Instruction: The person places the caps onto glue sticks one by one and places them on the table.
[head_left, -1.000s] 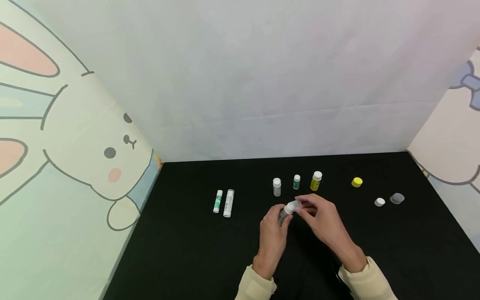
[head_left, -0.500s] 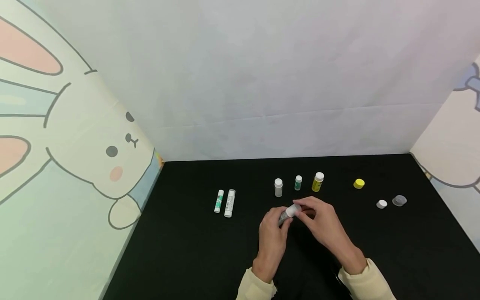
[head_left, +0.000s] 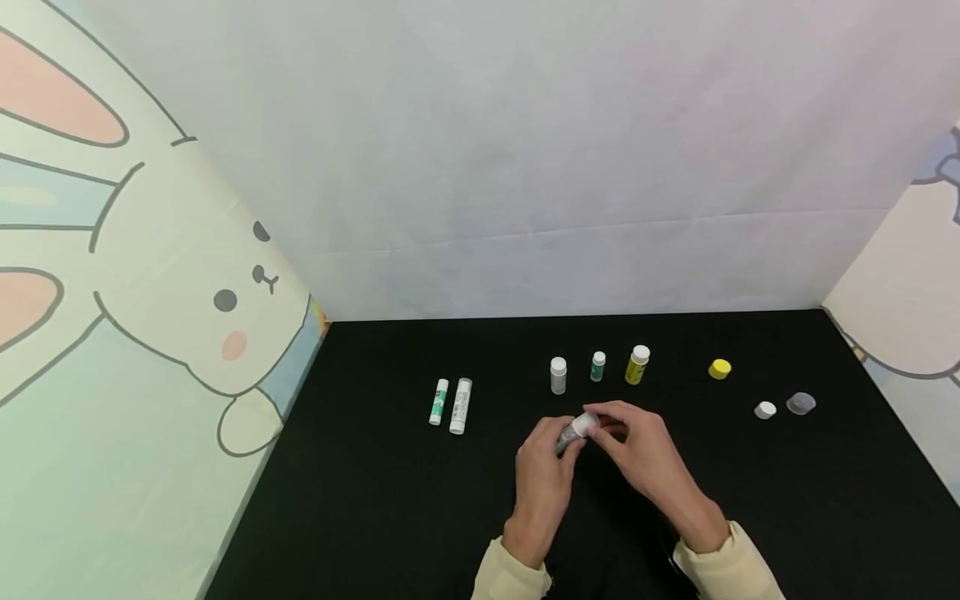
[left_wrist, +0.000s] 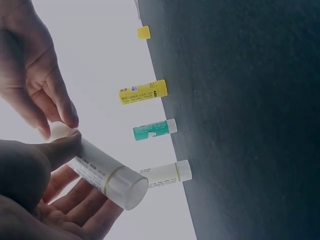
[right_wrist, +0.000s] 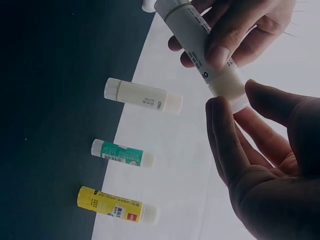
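Observation:
My left hand (head_left: 542, 479) grips a white glue stick (right_wrist: 192, 45) around its barrel, tilted above the black table. At its upper end sits a translucent cap (right_wrist: 229, 89), pinched between the thumb and fingers of my right hand (head_left: 648, 458). The glue stick's clear base points away from the right hand in the left wrist view. Just beyond the hands stand a white glue stick (head_left: 558, 379), a small green one (head_left: 597, 368) and a yellow one (head_left: 637, 367), all upright with white tops.
On the black table (head_left: 360, 500), a green-and-white glue stick (head_left: 438, 403) and a larger white one (head_left: 461, 407) are to the left. A yellow cap (head_left: 719, 369), a white cap (head_left: 765, 410) and a translucent cap (head_left: 801, 404) lie loose to the right.
The translucent cap, earlier held at an angle against the glue stick's end, now sits in line over it. Both hands have stayed close together; the head view has shifted slightly.

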